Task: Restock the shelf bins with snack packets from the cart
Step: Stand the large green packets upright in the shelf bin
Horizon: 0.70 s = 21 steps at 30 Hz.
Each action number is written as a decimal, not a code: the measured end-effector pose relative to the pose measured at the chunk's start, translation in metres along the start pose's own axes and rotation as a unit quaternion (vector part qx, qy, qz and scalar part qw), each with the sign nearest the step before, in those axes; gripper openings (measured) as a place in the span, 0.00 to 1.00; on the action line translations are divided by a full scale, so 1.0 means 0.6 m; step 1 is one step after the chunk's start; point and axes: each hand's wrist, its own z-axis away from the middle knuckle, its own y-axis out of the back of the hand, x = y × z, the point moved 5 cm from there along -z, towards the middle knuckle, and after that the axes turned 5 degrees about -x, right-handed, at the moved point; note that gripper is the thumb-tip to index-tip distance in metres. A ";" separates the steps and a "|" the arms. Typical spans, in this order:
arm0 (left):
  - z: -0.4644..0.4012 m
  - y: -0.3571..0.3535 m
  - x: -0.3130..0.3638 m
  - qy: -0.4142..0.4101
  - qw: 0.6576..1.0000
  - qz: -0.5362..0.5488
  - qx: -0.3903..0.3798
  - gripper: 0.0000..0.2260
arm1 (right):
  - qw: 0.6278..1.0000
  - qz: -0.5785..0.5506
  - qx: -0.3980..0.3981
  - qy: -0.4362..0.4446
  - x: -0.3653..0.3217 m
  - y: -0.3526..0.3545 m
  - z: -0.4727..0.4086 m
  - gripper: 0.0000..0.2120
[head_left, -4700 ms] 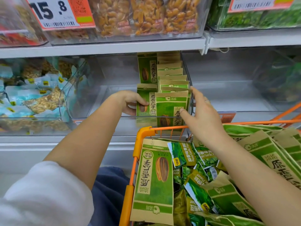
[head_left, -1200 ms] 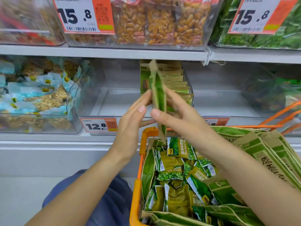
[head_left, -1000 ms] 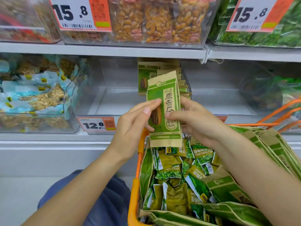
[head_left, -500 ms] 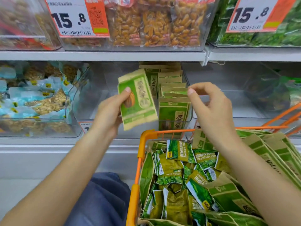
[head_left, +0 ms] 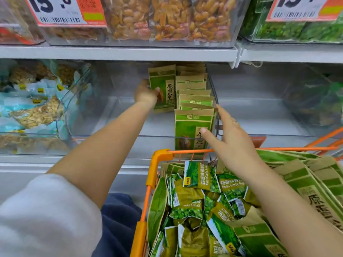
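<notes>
left grip pinching packet in bin | right grip spread, touching front packet | cart bags say "Peas Garlic Flavor" | tag "15.8"

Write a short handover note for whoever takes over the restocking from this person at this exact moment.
Left hand holds one green sunflower-seed packet upright, deep in the clear bin, left of the packet row.
Right hand is open, fingers touching the row's front packet.
Done: one row standing along the bin's right wall.
Left: place the held packet, then go on from the orange cart, which is far from empty.
</notes>
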 end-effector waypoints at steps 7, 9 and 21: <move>-0.007 -0.007 -0.019 0.003 1.000 -0.013 0.008 0.17 | 1.000 -0.002 0.017 0.003 0.007 -0.002 -0.003 0.34; -0.005 -0.005 -0.019 0.018 0.999 -0.020 -0.019 0.20 | 1.000 -0.002 0.014 0.002 0.008 -0.002 -0.004 0.34; 0.269 0.091 0.082 -0.229 0.957 0.155 -0.084 0.09 | 0.995 -0.035 -0.091 0.031 -0.048 0.106 0.054 0.14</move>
